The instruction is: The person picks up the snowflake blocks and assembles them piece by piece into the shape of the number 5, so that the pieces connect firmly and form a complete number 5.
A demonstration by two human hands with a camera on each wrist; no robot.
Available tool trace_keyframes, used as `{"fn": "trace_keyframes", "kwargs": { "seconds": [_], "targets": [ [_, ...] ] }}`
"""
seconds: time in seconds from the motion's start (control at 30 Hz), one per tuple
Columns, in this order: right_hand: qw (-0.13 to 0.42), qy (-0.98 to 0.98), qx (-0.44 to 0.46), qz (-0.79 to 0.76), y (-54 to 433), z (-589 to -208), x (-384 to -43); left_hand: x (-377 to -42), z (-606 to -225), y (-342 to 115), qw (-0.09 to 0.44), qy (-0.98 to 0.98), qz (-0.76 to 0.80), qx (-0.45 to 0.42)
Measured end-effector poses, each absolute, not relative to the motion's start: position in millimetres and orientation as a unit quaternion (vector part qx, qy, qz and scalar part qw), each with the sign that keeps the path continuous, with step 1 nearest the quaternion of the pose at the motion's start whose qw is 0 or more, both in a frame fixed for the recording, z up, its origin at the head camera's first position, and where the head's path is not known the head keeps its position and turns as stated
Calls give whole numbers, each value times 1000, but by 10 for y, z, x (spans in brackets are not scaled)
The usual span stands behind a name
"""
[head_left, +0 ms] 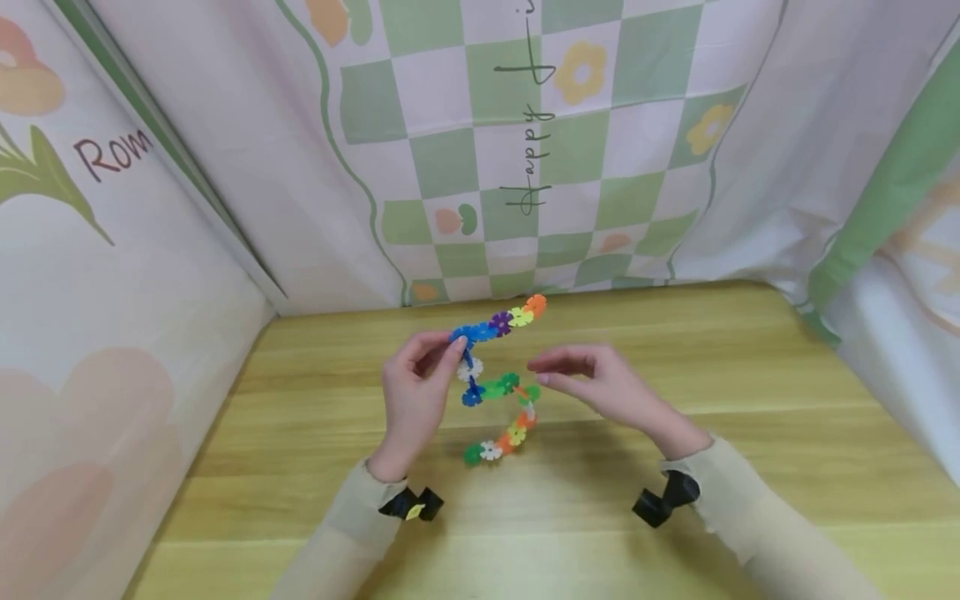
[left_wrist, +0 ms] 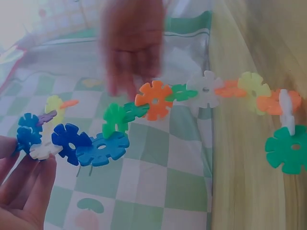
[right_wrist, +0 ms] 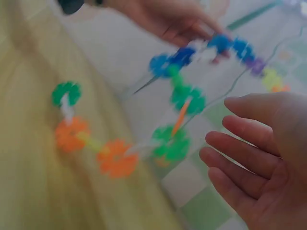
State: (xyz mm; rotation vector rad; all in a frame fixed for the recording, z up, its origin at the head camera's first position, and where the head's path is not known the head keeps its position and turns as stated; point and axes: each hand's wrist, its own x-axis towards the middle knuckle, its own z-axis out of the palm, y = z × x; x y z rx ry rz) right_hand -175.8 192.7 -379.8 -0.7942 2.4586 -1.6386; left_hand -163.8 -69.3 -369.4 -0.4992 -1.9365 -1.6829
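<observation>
My left hand (head_left: 414, 385) pinches a blue piece near the upper end of a chain of flower-shaped interlocking discs (head_left: 491, 389). From the pinch, blue, purple, yellow and orange discs reach up to the right. Below it the chain winds down through white, blue and green discs, then orange, yellow and white ones, ending in a green disc (left_wrist: 289, 149). My right hand (head_left: 600, 385) is held just right of the chain, its fingers relaxed and holding nothing. In the right wrist view its fingers (right_wrist: 240, 148) are spread apart from the discs.
A wooden tabletop (head_left: 300, 467) lies under both hands. Behind it hangs a green-and-white checked cloth (head_left: 517, 150) with flowers and lettering, and a printed cloth (head_left: 112, 292) hangs at the left. A black wrist camera (head_left: 663, 500) sits on the right sleeve.
</observation>
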Motion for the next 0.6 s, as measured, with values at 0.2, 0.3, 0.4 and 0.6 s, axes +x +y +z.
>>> {"fn": "trace_keyframes", "kwargs": {
  "seconds": [0.2,0.3,0.4,0.6],
  "targets": [
    [112,807,-245,-526,1971,-4176,-1856,-1682,-3677,-712,259,-714,-623,-187],
    [115,808,-242,-525,1954,-4242,-1839,-1712,-3665,-713,260,-713,-625,-186],
    [120,799,-240,-538,1939,-4265,-1818,-1760,-3660,-719,253,-712,-630,-181],
    [136,769,-252,-571,1953,-4320,-1795,-1909,-3675,-711,204,-706,-657,-167]
  ]
}}
